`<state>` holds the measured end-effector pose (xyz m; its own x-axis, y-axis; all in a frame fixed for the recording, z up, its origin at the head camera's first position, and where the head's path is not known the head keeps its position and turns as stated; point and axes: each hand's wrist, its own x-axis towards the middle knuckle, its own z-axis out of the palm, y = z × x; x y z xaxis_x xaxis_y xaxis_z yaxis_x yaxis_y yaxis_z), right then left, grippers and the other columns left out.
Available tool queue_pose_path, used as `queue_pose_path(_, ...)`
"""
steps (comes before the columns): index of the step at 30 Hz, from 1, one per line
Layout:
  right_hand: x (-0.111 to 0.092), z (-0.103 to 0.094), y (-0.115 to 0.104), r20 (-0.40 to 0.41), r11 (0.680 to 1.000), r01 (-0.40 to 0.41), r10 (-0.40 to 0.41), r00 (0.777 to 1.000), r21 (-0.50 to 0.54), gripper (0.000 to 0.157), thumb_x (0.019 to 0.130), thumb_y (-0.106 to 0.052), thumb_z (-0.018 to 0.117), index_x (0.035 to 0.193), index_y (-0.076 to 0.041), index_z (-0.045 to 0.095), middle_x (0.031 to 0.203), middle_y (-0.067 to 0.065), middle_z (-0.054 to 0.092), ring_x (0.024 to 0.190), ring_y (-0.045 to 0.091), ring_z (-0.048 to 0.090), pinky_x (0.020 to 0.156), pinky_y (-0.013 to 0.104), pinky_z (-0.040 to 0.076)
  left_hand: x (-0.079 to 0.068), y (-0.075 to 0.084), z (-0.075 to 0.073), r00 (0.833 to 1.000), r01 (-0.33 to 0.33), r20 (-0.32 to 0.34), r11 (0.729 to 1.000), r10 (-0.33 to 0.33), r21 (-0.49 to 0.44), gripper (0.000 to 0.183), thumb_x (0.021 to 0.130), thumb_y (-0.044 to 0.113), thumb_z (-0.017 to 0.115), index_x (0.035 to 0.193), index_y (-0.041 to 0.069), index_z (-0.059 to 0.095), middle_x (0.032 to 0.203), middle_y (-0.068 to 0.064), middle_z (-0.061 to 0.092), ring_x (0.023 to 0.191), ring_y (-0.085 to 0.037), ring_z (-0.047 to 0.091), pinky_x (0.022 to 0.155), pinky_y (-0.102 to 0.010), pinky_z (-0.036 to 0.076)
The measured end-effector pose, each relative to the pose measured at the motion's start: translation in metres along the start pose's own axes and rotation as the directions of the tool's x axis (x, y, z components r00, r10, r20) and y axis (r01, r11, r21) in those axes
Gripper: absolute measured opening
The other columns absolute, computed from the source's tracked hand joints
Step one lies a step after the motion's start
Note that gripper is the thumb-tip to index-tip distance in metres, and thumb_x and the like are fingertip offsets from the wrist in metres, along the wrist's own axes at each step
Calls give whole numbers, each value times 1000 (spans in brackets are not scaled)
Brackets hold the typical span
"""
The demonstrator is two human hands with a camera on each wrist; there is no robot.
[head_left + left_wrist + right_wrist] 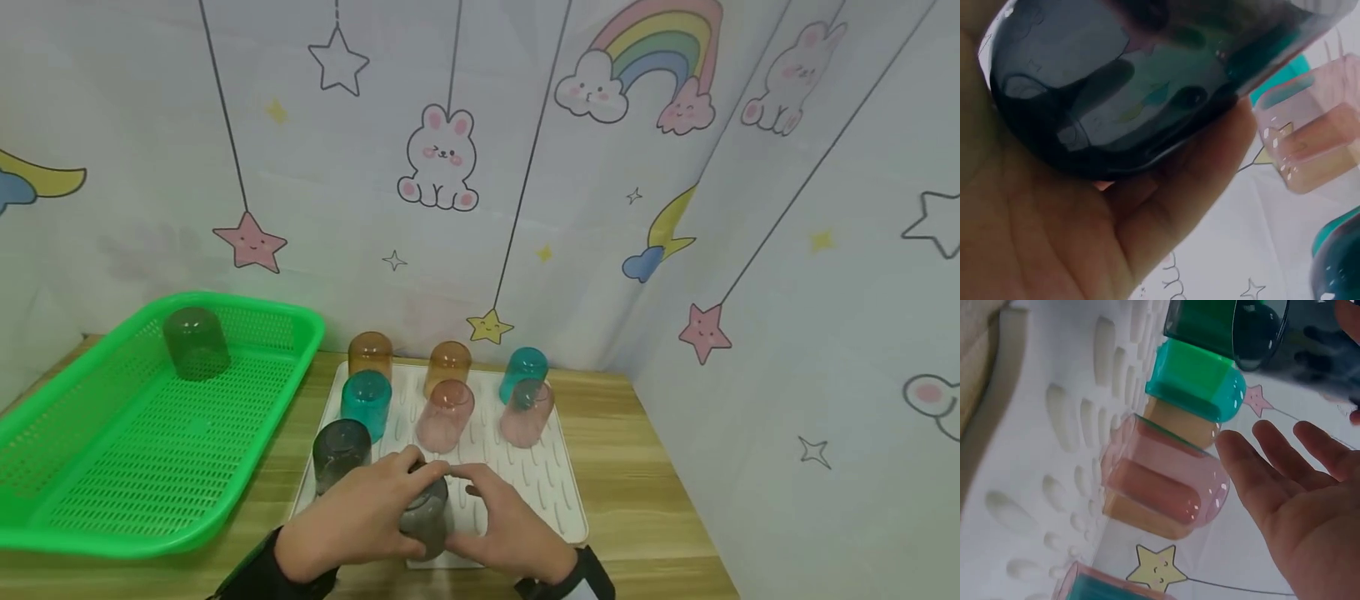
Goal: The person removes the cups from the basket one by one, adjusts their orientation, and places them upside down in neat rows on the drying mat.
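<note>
A dark grey see-through cup [429, 518] is in my left hand [367, 504], fingers and thumb wrapped round it above the front of the white drying mat [517, 475]. In the left wrist view the cup [1104, 94] lies against the palm. My right hand [510, 521] is just to the right of the cup; its fingers [1272, 456] are spread and fairly straight in the right wrist view, apart from the cup. Another dark grey cup [341, 450] stands upside down on the mat, left of the held one.
Upside-down cups stand behind in rows: teal cups [367, 404], pink cups [446, 417] and amber cups [371, 354]. A green basket [258, 442] on the left holds a dark cup [197, 343]. The wooden table [637, 467] meets printed curtains [352, 200] at the back and right.
</note>
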<state>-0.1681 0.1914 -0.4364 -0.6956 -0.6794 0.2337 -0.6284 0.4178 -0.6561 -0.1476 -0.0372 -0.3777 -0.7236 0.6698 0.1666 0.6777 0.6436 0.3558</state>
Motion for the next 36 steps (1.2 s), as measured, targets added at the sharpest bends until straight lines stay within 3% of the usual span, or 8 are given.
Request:
queue_pose_path(4, 1, 10, 0, -11, 999, 29, -30, 999, -33, 73, 78, -35, 73, 137, -24, 32, 133, -3, 41, 118, 12, 41, 92, 39, 45, 3, 1, 8, 1000, 11, -24, 1000, -11, 15, 78, 63, 44, 83, 128, 21, 47, 92, 1, 46, 65, -7, 43, 50, -22, 41)
queue_pose_path(12, -2, 20, 0, -57, 997, 62, -65, 996, -55, 67, 80, -38, 71, 131, -14, 34, 118, -1, 51, 103, 8, 49, 84, 34, 49, 7, 5, 20, 998, 8, -64, 999, -6, 34, 79, 64, 52, 79, 128, 19, 47, 97, -2, 49, 70, -10, 48, 51, -25, 44)
queue_pose_path(18, -1, 18, 3, -97, 999, 32, -36, 995, -39, 71, 81, -41, 70, 135, -14, 33, 123, 2, 49, 108, 11, 48, 86, 35, 49, 12, 0, 23, 995, 20, -94, 996, -29, -89, 88, 67, 53, 77, 139, 23, 36, 119, -6, 50, 95, -17, 54, 66, -33, 51)
queue_pose_path(21, 2, 16, 2, -131, 1000, -2, 5, 991, 24, 73, 79, -43, 71, 136, -20, 32, 128, -1, 47, 113, 12, 46, 90, 37, 47, 15, -8, 24, 988, 3, -146, 961, -45, -277, 95, 66, 46, 80, 143, 31, 26, 125, 0, 47, 103, -14, 50, 76, -36, 51)
queue_pose_path(25, 5, 14, 0, -184, 993, 0, 21, 983, 114, 77, 76, -41, 75, 137, -25, 32, 130, -5, 45, 116, 14, 45, 91, 37, 46, 19, -19, 27, 987, -17, -143, 846, -71, -533, 92, 67, 37, 83, 139, 33, 26, 123, 7, 47, 106, -9, 48, 86, -40, 46)
queue_pose_path(28, 5, 13, 0, -195, 989, 16, 13, 981, 149, 77, 76, -38, 75, 138, -24, 31, 131, -4, 44, 116, 15, 46, 90, 37, 47, 21, -23, 29, 992, -2, -99, 785, -76, -619, 80, 70, 37, 80, 134, 25, 35, 119, 8, 50, 105, -9, 49, 89, -42, 44)
queue_pose_path(32, 5, 9, -1, -140, 986, 11, 13, 990, 164, 77, 78, -35, 74, 140, -25, 28, 134, -4, 42, 119, 16, 43, 94, 38, 44, 23, -23, 31, 993, 22, -75, 767, -91, -642, 74, 70, 37, 80, 131, 20, 39, 117, 7, 52, 104, -10, 50, 88, -43, 44)
queue_pose_path(36, 1, 0, -1, -65, 989, -34, 43, 997, 145, 81, 79, -33, 73, 143, -23, 24, 138, -2, 38, 123, 16, 37, 97, 41, 41, 24, -22, 34, 991, 41, -73, 785, -109, -618, 76, 69, 37, 80, 130, 18, 39, 116, 5, 52, 102, -10, 51, 86, -40, 45)
